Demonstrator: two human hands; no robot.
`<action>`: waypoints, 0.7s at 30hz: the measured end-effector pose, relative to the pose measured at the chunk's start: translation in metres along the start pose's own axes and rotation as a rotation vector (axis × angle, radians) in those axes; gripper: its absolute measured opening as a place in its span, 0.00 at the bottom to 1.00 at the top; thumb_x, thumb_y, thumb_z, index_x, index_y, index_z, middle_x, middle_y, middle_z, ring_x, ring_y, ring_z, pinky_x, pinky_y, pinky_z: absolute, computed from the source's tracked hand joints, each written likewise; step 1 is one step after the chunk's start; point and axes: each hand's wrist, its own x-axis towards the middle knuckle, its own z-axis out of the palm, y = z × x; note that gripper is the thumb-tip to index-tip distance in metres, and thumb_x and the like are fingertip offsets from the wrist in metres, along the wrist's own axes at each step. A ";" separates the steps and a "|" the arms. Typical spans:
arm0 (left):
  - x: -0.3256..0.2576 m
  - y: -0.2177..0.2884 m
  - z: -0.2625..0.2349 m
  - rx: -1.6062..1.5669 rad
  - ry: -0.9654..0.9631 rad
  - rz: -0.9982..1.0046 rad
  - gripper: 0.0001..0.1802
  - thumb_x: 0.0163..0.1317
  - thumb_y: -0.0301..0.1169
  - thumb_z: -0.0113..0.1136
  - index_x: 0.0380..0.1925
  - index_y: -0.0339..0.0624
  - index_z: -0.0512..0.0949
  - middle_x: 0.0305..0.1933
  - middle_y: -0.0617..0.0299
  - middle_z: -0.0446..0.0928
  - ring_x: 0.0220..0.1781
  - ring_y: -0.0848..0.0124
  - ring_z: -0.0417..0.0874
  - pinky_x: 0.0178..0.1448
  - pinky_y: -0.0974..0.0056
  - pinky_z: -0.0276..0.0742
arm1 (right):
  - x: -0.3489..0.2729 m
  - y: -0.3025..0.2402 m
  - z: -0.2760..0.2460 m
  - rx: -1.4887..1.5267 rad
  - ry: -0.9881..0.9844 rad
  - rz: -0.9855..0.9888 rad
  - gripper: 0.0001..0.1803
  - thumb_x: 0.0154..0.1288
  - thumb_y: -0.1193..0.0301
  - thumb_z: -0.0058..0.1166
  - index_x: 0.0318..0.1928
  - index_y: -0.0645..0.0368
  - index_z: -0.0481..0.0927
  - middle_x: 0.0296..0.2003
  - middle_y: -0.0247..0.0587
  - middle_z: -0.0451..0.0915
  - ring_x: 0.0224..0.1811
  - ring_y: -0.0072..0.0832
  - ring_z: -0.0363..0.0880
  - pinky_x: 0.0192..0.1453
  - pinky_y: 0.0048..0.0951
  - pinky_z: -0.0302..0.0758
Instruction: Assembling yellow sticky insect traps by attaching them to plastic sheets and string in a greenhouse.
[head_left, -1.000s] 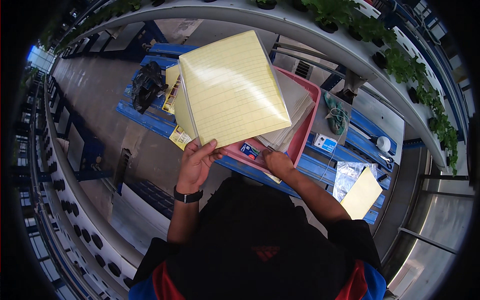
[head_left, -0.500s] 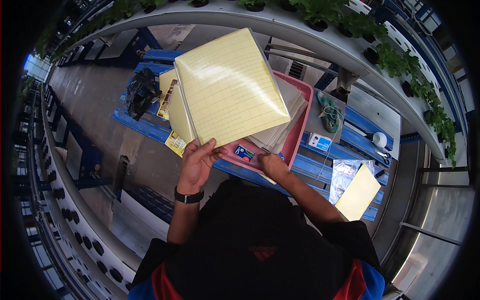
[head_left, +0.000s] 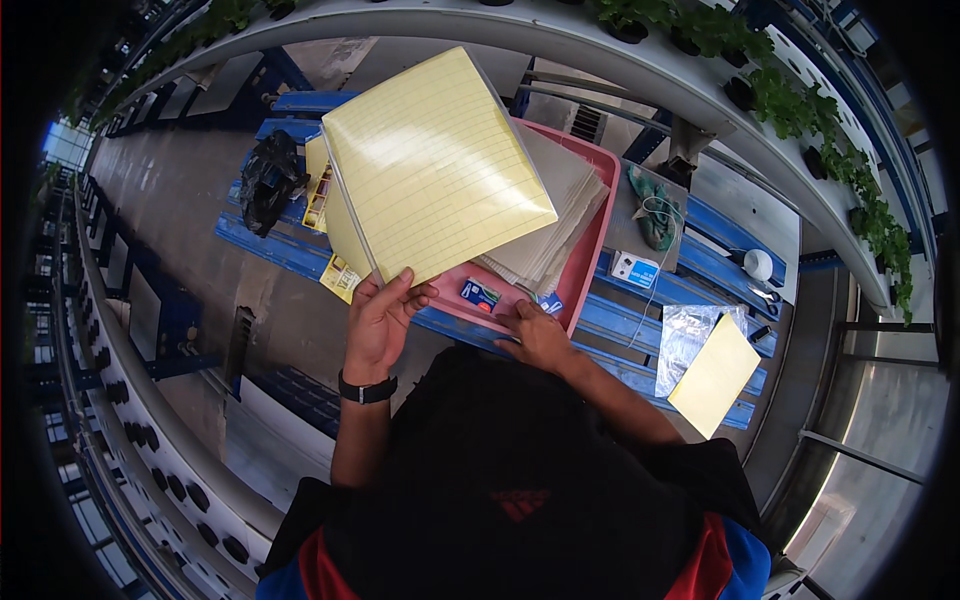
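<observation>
Mid-lift of yellow sheet [head_left: 435, 165] pinched by left hand [head_left: 378, 318]; right hand [head_left: 538, 335], fingers flat in pink tray [head_left: 597, 235], probably needing to steady stack next.

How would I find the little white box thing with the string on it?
Start at the big pink tray on the blue bench, near the person's right hand. Just past the tray's right edge, on a grey sheet, lies the small white box, below a crumpled green cloth. It is the only white box with a blue label, and a thin white cord runs from it.
</observation>
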 end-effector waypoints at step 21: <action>0.013 -0.016 0.032 0.014 -0.065 0.005 0.13 0.69 0.29 0.54 0.51 0.37 0.77 0.44 0.52 0.83 0.40 0.69 0.85 0.45 0.67 0.78 | -0.011 -0.055 -0.099 1.559 0.402 0.429 0.06 0.64 0.74 0.62 0.37 0.64 0.83 0.26 0.31 0.79 0.25 0.13 0.73 0.31 0.16 0.71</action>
